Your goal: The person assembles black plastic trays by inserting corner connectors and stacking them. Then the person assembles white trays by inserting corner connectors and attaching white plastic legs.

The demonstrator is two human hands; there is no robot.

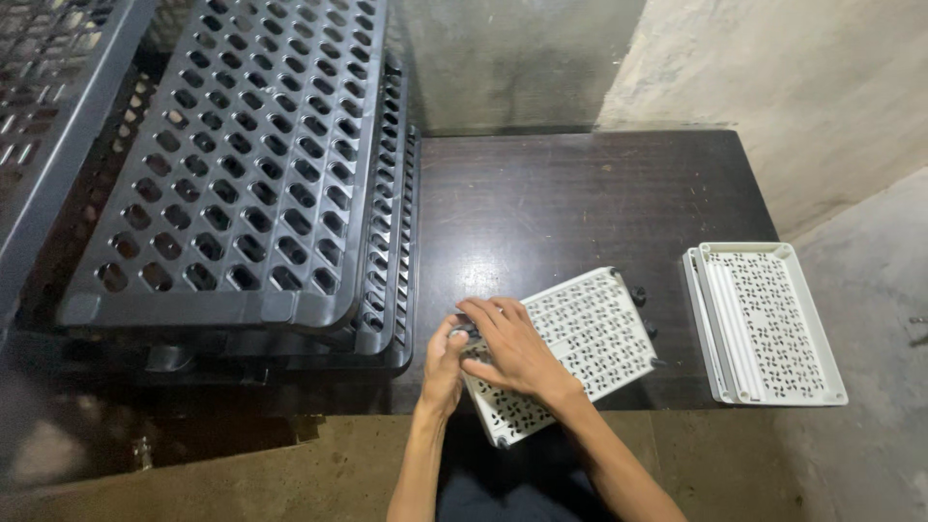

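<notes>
A white perforated plastic tray [590, 333] lies tilted on the dark wooden table [541, 203], near its front edge. My right hand [512, 348] rests flat across the tray's left part, fingers spread toward its left edge. My left hand [443, 362] is at the tray's left edge, its fingers curled against that edge beside my right fingertips. What sits between the fingertips is hidden. Small black pegs [638, 295] stick out along the tray's right side.
A stack of similar white trays [768, 324] sits at the table's right end. Large dark perforated crates [242, 164] are piled on the left, overhanging the table. Concrete wall behind, concrete floor to the right and below.
</notes>
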